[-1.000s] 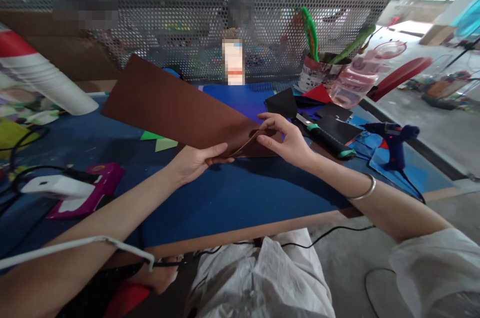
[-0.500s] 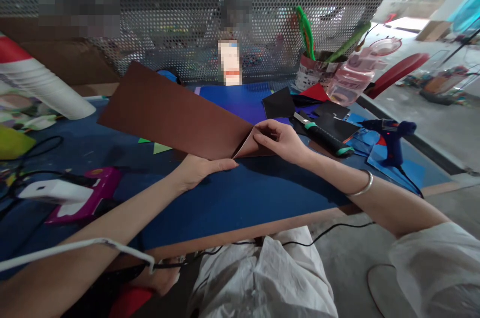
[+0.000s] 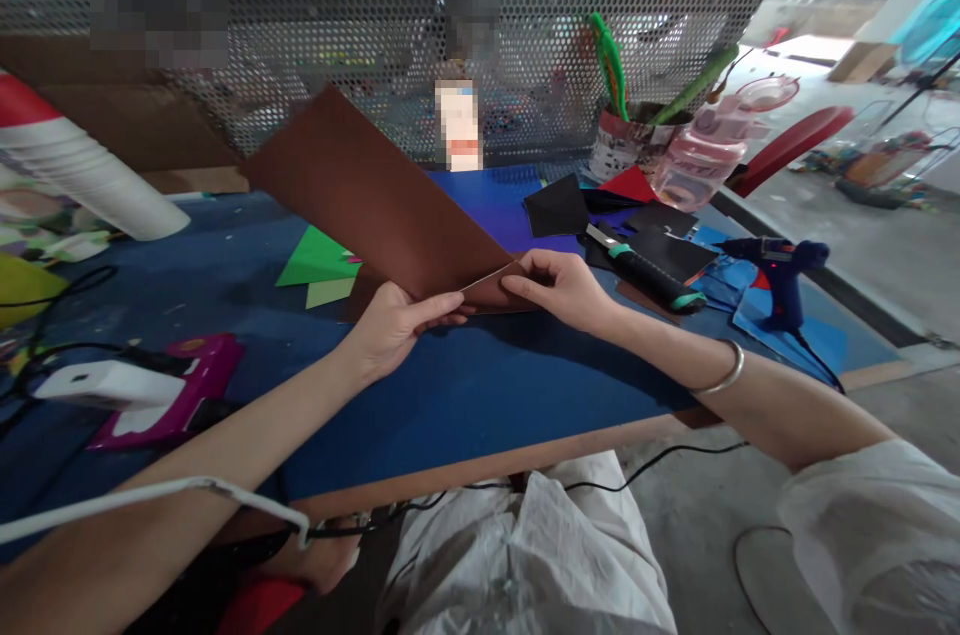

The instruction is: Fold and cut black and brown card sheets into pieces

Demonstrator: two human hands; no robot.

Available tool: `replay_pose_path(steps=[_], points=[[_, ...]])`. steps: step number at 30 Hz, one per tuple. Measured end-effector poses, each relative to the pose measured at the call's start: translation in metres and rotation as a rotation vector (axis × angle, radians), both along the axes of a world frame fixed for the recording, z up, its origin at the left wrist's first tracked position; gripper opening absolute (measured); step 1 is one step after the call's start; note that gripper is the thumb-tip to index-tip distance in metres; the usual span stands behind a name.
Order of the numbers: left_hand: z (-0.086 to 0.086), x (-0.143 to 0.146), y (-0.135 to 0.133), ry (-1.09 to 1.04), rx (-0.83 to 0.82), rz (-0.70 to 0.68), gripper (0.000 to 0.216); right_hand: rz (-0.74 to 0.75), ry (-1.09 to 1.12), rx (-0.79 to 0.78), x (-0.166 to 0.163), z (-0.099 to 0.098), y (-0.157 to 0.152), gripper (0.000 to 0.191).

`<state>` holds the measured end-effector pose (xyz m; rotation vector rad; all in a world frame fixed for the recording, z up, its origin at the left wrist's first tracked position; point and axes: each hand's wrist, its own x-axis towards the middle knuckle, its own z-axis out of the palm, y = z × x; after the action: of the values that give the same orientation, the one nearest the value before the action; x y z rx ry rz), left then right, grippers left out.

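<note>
A long brown sheet of stiff paper or card (image 3: 382, 190) slants up and left above the blue tabletop, its right end folded over. My left hand (image 3: 397, 323) pinches the lower edge at the fold, thumb on top. My right hand (image 3: 562, 287) grips the folded flap at the right end between thumb and fingers. Both hands are closed on the same sheet, close together. Behind it lie green paper pieces (image 3: 311, 257) and blue sheets (image 3: 487, 200). A utility knife (image 3: 649, 270) with a black and teal handle rests right of my right hand.
A blue glue gun (image 3: 784, 280) stands at the right with its cord trailing. Further back are a pink bottle (image 3: 701, 155) and a pot of tools (image 3: 634, 145). At left are stacked white cups (image 3: 97, 170) and a purple power strip (image 3: 176, 390). A perforated metal screen (image 3: 337, 35) rises behind.
The brown sheet's free left end has swung upward and right, uncovering more green paper. My left thumb has come over the folded flap, while my right hand has barely moved.
</note>
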<state>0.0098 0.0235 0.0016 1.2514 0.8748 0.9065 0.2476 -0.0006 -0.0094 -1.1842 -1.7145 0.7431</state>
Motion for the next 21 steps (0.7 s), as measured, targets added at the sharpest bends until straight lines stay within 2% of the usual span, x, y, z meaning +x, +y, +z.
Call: replay_pose_path(steps=[4,10,17,21], points=[[0.0005,0.0026,-0.0024,-0.024,0.001,0.027,0.043,-0.006,-0.006,0.004,-0.0003,-0.0008,-0.0007,0.043],[0.002,0.0011,-0.0042,-0.014,-0.037,-0.018,0.029,-0.039,-0.043,-0.001,-0.0005,-0.0015,-0.0022,0.056],[0.0028,0.0018,-0.0072,-0.036,-0.045,-0.014,0.051,-0.03,-0.065,0.006,-0.0002,0.0009,-0.0043,0.06],[0.0016,0.0031,-0.0087,-0.018,-0.058,-0.004,0.054,-0.026,-0.087,0.005,-0.0015,0.0021,-0.0061,0.064]])
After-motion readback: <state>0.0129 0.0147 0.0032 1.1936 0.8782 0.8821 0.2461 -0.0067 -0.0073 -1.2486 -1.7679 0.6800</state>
